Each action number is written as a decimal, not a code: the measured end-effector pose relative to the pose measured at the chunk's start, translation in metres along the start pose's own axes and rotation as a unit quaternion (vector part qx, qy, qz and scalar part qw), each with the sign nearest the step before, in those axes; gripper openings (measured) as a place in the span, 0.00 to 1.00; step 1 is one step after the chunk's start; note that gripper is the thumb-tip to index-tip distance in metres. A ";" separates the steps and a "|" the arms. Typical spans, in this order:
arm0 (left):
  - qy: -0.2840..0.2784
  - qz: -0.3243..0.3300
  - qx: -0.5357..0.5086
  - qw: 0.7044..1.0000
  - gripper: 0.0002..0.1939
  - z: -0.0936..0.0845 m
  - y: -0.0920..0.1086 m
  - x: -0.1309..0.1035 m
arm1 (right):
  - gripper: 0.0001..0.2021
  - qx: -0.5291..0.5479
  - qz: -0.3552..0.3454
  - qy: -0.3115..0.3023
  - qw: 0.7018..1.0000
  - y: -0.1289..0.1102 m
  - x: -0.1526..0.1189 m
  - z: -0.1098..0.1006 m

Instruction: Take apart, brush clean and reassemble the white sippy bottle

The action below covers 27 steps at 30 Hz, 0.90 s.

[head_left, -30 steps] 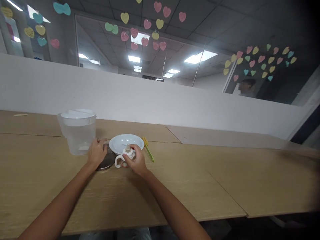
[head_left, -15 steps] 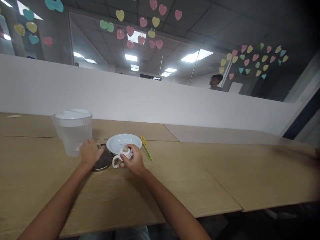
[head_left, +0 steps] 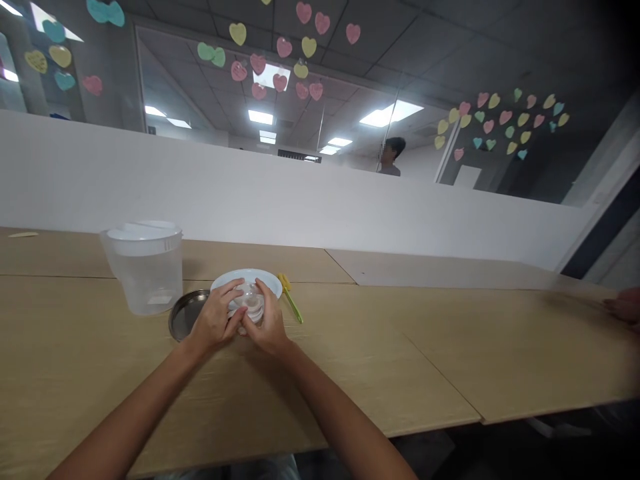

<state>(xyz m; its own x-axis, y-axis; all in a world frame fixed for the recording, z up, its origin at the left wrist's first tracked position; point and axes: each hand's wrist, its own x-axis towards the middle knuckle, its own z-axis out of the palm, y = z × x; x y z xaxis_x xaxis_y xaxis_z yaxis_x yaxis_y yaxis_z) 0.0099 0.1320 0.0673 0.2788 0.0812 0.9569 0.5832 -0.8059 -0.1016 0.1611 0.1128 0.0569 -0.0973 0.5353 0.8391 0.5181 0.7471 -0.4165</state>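
A white baby bottle [head_left: 254, 314] with a clear dome cap [head_left: 250, 292] over its top is between my two hands, just in front of a white bowl [head_left: 239, 273]. My left hand [head_left: 215, 319] curls round the cap from the left, fingertips on the dome. On the other side, my right hand [head_left: 271, 325] grips the bottle and its fingers reach up to the cap's edge. The bottle's lower part and handles are mostly hidden by my hands. A round metal tray [head_left: 186, 312] lies left of my left hand, partly covered by it.
A translucent plastic pitcher [head_left: 150, 273] with a white lid stands at the left. Right of the bowl lies a yellow-and-green brush [head_left: 293, 300]. Another person's hand [head_left: 625, 307] shows blurred at the table's right edge. A low white wall [head_left: 320, 207] runs behind.
My left hand has moved right from beside the pitcher to the bottle, bringing the clear cap over its nipple. More of the metal tray shows. The person behind the glass has shifted left.
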 end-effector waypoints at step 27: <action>-0.035 -0.167 -0.124 0.977 0.19 0.013 0.009 -0.013 | 0.21 -0.113 0.022 0.041 0.992 -0.005 0.002 0.005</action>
<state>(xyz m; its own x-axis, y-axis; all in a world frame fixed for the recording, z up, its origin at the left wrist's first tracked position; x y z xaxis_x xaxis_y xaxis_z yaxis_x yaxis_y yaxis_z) 0.0212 0.1309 0.0507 0.1619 0.3976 0.9032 0.4495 -0.8445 0.2912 0.1538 0.1120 0.0584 -0.0055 0.5248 0.8512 0.6987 0.6109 -0.3722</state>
